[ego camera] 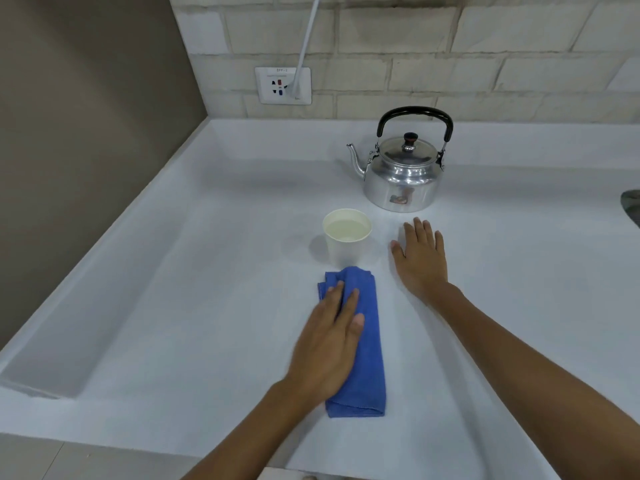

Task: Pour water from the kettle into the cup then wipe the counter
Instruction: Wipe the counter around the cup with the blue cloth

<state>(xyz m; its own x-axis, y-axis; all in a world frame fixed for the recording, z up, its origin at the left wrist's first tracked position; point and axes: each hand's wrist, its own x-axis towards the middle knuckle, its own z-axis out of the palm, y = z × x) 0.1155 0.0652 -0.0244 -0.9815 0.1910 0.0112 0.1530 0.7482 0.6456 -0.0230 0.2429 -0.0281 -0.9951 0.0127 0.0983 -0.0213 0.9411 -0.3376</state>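
White bench [207,271] set in a corner, bounded at the back by a pale brick-pattern wall [450,57] and at the left by a plain grey-brown wall [86,133]. Nearest the viewer, one folded blue cloth [363,341] lies lengthwise on the bench. The left hand [329,348] rests flat on the cloth, fingers extended and slightly apart; its grip is released, pressing on the fabric rather than closing round it. The right hand [420,261] lies palm-down on the bare bench just right of the cloth's far end, fingers spread, grip likewise released and holding nothing. One white cup [347,237] stands upright just beyond the cloth and left of the right hand, containing water to near the rim. Farther back, one metal kettle [401,174] stands upright, lid on, black handle raised, spout pointing left. On the rear wall, one socket plate [283,85] with one white cable [308,39] plugged in.
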